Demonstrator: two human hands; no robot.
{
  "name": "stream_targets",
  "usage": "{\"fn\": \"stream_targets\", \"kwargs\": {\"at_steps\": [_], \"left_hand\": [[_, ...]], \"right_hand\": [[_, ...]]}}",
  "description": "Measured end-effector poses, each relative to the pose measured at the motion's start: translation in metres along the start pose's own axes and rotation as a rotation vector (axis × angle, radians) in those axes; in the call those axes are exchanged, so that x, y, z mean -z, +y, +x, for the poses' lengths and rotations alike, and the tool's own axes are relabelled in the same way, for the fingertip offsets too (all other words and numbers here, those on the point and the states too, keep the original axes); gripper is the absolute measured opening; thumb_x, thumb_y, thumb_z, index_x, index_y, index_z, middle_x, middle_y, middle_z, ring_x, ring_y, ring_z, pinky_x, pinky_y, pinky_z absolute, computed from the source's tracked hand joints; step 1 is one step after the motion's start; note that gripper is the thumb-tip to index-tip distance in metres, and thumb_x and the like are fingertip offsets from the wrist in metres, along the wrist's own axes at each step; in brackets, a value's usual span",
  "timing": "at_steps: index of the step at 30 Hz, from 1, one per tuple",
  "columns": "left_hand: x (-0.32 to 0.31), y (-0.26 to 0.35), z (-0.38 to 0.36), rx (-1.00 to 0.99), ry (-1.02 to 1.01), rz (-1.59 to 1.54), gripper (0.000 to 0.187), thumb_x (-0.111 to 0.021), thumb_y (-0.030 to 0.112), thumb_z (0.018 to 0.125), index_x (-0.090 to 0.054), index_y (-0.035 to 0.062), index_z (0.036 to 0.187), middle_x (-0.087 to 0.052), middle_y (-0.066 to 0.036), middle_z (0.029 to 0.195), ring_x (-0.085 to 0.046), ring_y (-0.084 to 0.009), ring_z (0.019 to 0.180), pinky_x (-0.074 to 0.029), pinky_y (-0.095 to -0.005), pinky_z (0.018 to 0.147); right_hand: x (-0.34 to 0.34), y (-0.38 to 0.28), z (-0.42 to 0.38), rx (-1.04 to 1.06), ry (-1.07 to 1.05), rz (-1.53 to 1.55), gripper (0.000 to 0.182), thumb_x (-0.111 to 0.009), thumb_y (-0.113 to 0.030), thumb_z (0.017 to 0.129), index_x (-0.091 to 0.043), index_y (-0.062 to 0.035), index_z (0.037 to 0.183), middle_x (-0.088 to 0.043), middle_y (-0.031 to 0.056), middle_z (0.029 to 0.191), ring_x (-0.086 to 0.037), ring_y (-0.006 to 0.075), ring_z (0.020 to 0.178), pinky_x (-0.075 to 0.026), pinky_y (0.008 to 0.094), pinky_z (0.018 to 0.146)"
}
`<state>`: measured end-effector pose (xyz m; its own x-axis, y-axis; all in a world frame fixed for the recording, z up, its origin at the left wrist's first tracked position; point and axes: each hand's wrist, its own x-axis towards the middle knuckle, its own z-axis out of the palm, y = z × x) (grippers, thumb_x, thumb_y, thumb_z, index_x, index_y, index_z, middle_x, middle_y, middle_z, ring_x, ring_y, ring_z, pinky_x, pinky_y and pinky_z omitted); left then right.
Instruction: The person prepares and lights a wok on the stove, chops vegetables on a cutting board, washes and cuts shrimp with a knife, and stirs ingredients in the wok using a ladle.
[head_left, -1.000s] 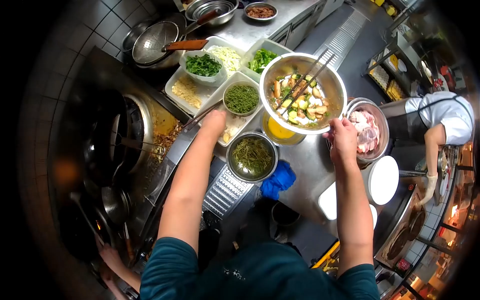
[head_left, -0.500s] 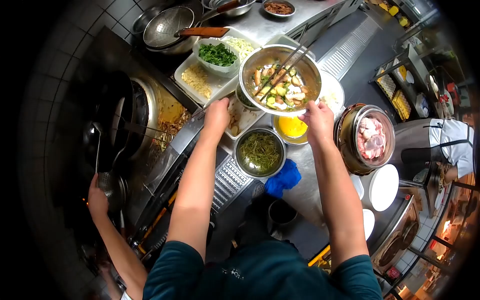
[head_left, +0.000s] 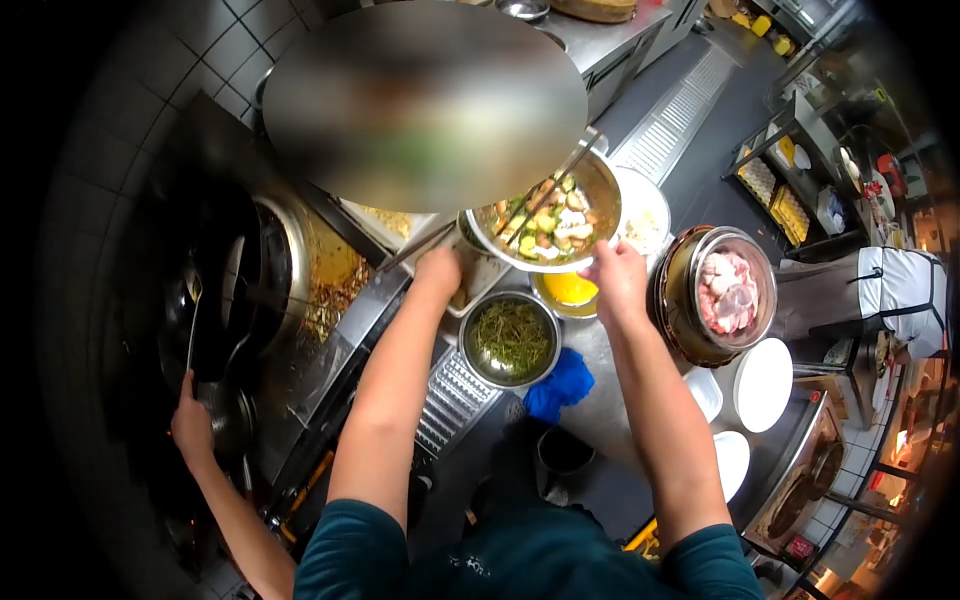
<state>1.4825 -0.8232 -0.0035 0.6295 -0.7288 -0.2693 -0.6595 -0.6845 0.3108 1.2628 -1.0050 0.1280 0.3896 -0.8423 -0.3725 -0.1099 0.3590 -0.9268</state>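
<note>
My right hand (head_left: 618, 275) pinches the near rim of a metal bowl (head_left: 605, 190) of mushroom and green vegetable pieces, with chopsticks (head_left: 552, 190) lying across it. My left hand (head_left: 438, 272) is closed beside the pale tray (head_left: 480, 275), left of the bowl; a dark thin shape runs by its fingers, and what it grips is unclear. Below the bowl are a bowl of yellow liquid (head_left: 570, 289) and a metal bowl of green shreds (head_left: 510, 338). A blue cloth (head_left: 560, 385) lies next to the shreds.
A co-worker's hand (head_left: 191, 425) holds a long utensil by the dark wok (head_left: 225, 280) at left. A glass bowl of raw meat (head_left: 730, 290) and white plates (head_left: 763, 385) stand at right. Another person (head_left: 890, 295) is farther right. A blurred oval hides the upper middle.
The view has shifted. The held bowl sits lower and further left in view and tilts more, its food gathered toward the near side. A blurred oval now covers the containers at the top.
</note>
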Motion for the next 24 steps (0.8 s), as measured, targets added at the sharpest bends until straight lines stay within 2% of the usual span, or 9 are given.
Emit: {"fn": "stream_targets", "kwargs": {"at_steps": [2, 4, 6, 9, 10, 13, 18, 20, 24], "left_hand": [[0.009, 0.005, -0.007, 0.0, 0.037, -0.042, 0.024, -0.052, 0.014, 0.089, -0.072, 0.0029, 0.097, -0.068, -0.027, 0.099, -0.066, -0.0433, 0.095, -0.052, -0.0506, 0.084], [0.028, 0.016, -0.017, -0.011, 0.09, -0.059, 0.022, -0.053, 0.01, 0.088, -0.072, 0.003, 0.096, -0.067, -0.027, 0.099, -0.066, -0.0438, 0.095, -0.051, -0.0509, 0.084], [0.029, 0.015, -0.025, -0.044, 0.261, -0.125, 0.018, -0.057, 0.006, 0.083, -0.071, 0.0027, 0.093, -0.067, -0.025, 0.093, -0.066, -0.0426, 0.092, -0.052, -0.0501, 0.08], [0.046, 0.02, -0.053, 0.035, 0.434, -0.371, 0.016, -0.056, 0.0, 0.08, -0.068, 0.002, 0.091, -0.066, -0.025, 0.088, -0.065, -0.0416, 0.085, -0.052, -0.0479, 0.077], [0.05, 0.02, -0.067, 0.117, 0.458, -0.499, 0.011, -0.06, 0.001, 0.082, -0.068, 0.0012, 0.09, -0.069, -0.02, 0.083, -0.068, -0.0333, 0.075, -0.053, -0.04, 0.07], [0.046, 0.003, -0.097, 0.228, 0.515, -1.168, 0.01, -0.068, -0.003, 0.083, -0.065, -0.0006, 0.092, -0.066, -0.004, 0.08, -0.061, -0.0111, 0.071, -0.049, -0.0243, 0.064], [0.054, -0.009, -0.142, 0.321, 0.738, -1.7, 0.021, -0.068, -0.009, 0.084, -0.06, 0.0, 0.102, -0.069, -0.013, 0.094, -0.065, -0.0187, 0.076, -0.054, -0.0269, 0.07], [0.064, -0.005, -0.154, 0.274, 0.789, -1.772, 0.022, -0.065, -0.011, 0.086, -0.059, 0.0008, 0.104, -0.067, -0.015, 0.099, -0.065, -0.0211, 0.082, -0.054, -0.0284, 0.072], [0.08, 0.003, -0.168, 0.141, 0.724, -1.738, 0.024, -0.063, -0.008, 0.089, -0.056, -0.0015, 0.111, -0.065, -0.017, 0.102, -0.066, -0.0254, 0.09, -0.055, -0.0306, 0.079]], "right_hand": [[-0.001, 0.0, -0.002, 0.005, -0.001, 0.025, 0.015, -0.058, -0.008, 0.089, -0.06, 0.0068, 0.086, -0.065, 0.0121, 0.08, -0.062, 0.0159, 0.057, -0.054, 0.0255, 0.052], [-0.002, 0.0, -0.002, -0.035, -0.031, -0.024, 0.011, -0.056, -0.008, 0.092, -0.061, 0.0022, 0.094, -0.061, 0.0055, 0.078, -0.059, 0.0122, 0.064, -0.055, 0.0253, 0.058], [-0.005, 0.003, 0.0, -0.048, -0.042, -0.021, 0.013, -0.055, -0.006, 0.092, -0.062, 0.0039, 0.097, -0.066, 0.0079, 0.085, -0.062, 0.012, 0.066, -0.055, 0.0237, 0.057], [-0.012, 0.013, 0.004, -0.046, -0.069, -0.07, 0.01, -0.056, -0.005, 0.092, -0.063, 0.0025, 0.091, -0.066, 0.0077, 0.083, -0.062, 0.0121, 0.066, -0.056, 0.0242, 0.056], [-0.016, 0.015, 0.0, -0.046, -0.079, -0.07, 0.009, -0.057, -0.005, 0.092, -0.062, 0.0022, 0.089, -0.066, 0.0076, 0.083, -0.062, 0.0122, 0.065, -0.056, 0.0244, 0.056], [-0.031, 0.027, -0.006, -0.023, -0.133, -0.005, 0.01, -0.059, -0.005, 0.091, -0.06, 0.0014, 0.084, -0.064, 0.0071, 0.078, -0.062, 0.0127, 0.062, -0.056, 0.0253, 0.055], [-0.052, 0.051, -0.013, -0.055, -0.157, -0.147, 0.013, -0.059, -0.004, 0.09, -0.056, 0.0021, 0.079, -0.062, 0.0086, 0.074, -0.063, 0.0142, 0.06, -0.056, 0.0267, 0.051], [-0.057, 0.071, -0.009, -0.052, -0.121, -0.038, 0.013, -0.059, -0.007, 0.092, -0.06, 0.0054, 0.088, -0.063, 0.0106, 0.076, -0.066, 0.0164, 0.059, -0.054, 0.0264, 0.052], [-0.053, 0.067, -0.019, -0.116, -0.185, 0.017, 0.023, -0.063, -0.018, 0.096, -0.057, 0.0014, 0.086, -0.063, 0.0107, 0.074, -0.069, 0.019, 0.063, -0.058, 0.0287, 0.056]]}}
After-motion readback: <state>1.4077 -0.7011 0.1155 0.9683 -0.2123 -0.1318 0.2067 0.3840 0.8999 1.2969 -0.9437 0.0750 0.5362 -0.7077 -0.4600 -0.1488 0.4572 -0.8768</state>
